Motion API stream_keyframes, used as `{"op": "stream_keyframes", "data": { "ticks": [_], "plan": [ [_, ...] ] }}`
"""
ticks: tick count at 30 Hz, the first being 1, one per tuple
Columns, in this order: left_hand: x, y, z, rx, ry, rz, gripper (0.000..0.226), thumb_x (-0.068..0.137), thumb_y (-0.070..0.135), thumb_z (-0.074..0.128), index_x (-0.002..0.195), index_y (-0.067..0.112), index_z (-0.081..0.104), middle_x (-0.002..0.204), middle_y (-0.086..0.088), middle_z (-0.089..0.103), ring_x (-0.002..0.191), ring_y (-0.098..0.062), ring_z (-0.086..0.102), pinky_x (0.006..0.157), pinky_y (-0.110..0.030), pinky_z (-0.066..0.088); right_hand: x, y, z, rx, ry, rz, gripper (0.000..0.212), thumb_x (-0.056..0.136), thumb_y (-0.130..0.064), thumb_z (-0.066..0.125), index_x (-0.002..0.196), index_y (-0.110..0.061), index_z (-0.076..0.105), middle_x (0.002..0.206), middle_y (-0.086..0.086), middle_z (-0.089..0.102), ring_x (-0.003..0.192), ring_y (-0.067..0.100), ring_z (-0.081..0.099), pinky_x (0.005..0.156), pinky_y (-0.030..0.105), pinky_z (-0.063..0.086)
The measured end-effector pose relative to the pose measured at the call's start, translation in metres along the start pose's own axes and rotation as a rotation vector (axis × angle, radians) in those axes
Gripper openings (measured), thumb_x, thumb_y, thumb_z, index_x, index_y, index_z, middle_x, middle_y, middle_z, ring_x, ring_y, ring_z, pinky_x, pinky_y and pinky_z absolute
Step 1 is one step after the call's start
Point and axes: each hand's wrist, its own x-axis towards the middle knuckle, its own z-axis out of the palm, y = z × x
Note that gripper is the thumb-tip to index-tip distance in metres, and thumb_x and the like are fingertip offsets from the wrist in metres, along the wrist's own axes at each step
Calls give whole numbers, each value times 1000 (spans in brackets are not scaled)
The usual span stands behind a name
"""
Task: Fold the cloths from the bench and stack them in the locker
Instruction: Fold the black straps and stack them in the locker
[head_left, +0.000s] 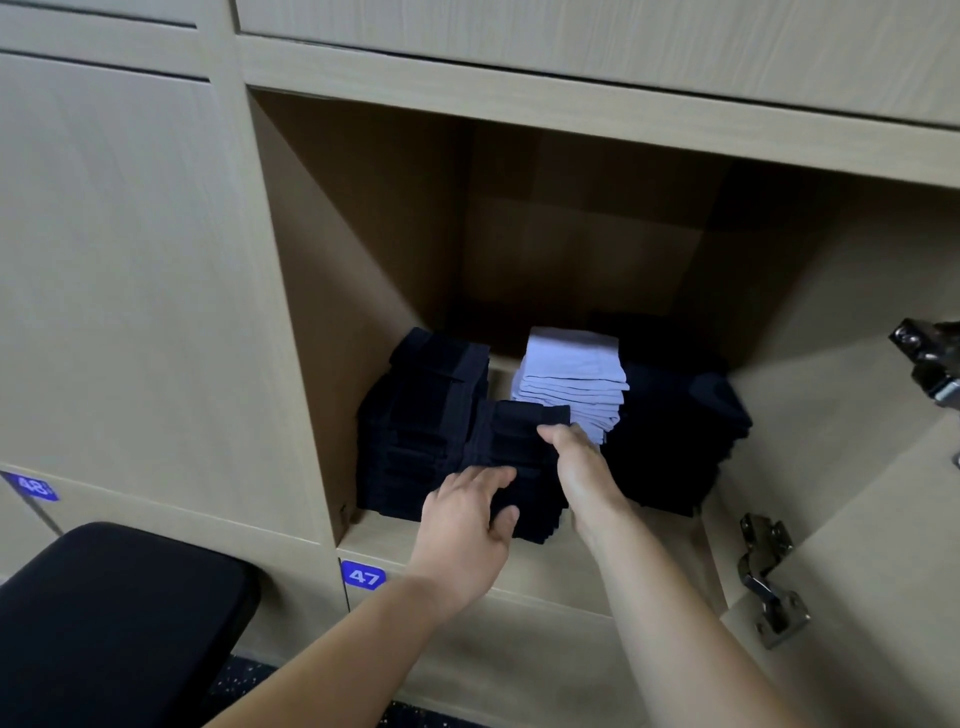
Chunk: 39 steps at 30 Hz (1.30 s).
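Note:
An open wooden locker (395, 218) holds several stacks of folded cloths. A front stack of dark navy cloths (519, 441) stands near the locker's front edge. My left hand (467, 514) lies against its left front side, fingers straight on the cloth and thumb under a fold. My right hand (576, 457) grips the stack's top right edge with curled fingers. Behind it stands a pale blue stack (576, 374). A taller navy stack (421, 410) is at the left and another dark stack (675, 415) at the right.
The locker door (883, 519) hangs open at the right with two metal hinges (769, 577). Blue number plates read 47 (363, 576) and 48 (32, 487). A black padded bench (114, 618) sits at lower left. Closed locker doors surround the opening.

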Motion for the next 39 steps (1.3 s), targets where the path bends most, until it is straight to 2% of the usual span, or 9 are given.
{"op": "stream_keyframes", "data": {
  "ticks": [6,9,12,15,27,32,34,36,39],
  "plan": [
    [5,-7,-12,301,157,302,31,83,33,62,112,21,70,108,5,66,102,-20,59,89,-24,32,-4,14,-15,167,80,6,52,99,-44,43,143,-17,45,141,5,51,131,21,45,104,35,35],
    [22,-9,-14,509,134,425,54,76,42,75,122,15,66,126,-5,62,123,-25,48,104,-34,29,-8,26,-19,237,61,80,44,103,-40,35,132,-12,52,120,0,57,116,16,53,86,25,37],
    [40,1,-21,779,-105,404,81,83,61,58,147,15,40,157,-13,32,148,-29,20,120,-40,3,-2,36,-12,317,39,154,39,102,-45,35,92,-21,63,84,-4,66,72,7,63,57,18,49],
    [61,3,-23,970,-252,342,92,90,72,33,156,19,-4,164,-8,-7,149,-25,-17,114,-42,-23,12,38,-3,343,23,165,43,100,-52,37,100,-23,69,86,1,74,78,15,70,59,26,53],
    [76,-9,-17,910,-362,271,88,90,72,23,156,20,-5,165,-2,0,151,-18,-9,122,-39,-3,32,35,-3,242,54,217,35,103,-42,37,88,-27,64,82,-1,69,74,14,65,49,23,48],
    [70,-9,-19,901,-309,294,79,94,66,12,155,19,-7,164,-4,-6,150,-19,-15,122,-40,-6,22,31,-3,273,86,168,37,102,-49,34,91,-26,60,87,1,66,81,15,62,64,28,50],
    [65,-12,-21,873,-280,313,74,95,61,5,155,19,-7,164,-4,-6,150,-17,-14,122,-39,-8,19,36,-1,265,127,91,44,99,-56,35,110,-25,63,108,2,67,100,17,63,87,34,51],
    [60,-16,-23,865,-265,334,69,96,55,1,155,19,-8,164,-3,-7,150,-17,-15,121,-38,-11,14,40,5,211,143,3,55,95,-60,38,137,-27,51,138,-3,55,125,16,52,111,36,36],
    [54,-20,-27,826,-255,347,61,104,47,10,154,18,-10,164,-4,-10,150,-17,-15,120,-35,-12,7,35,12,101,135,-108,53,104,-40,33,153,-20,24,154,-7,29,143,11,25,108,19,16]
  ]
}}
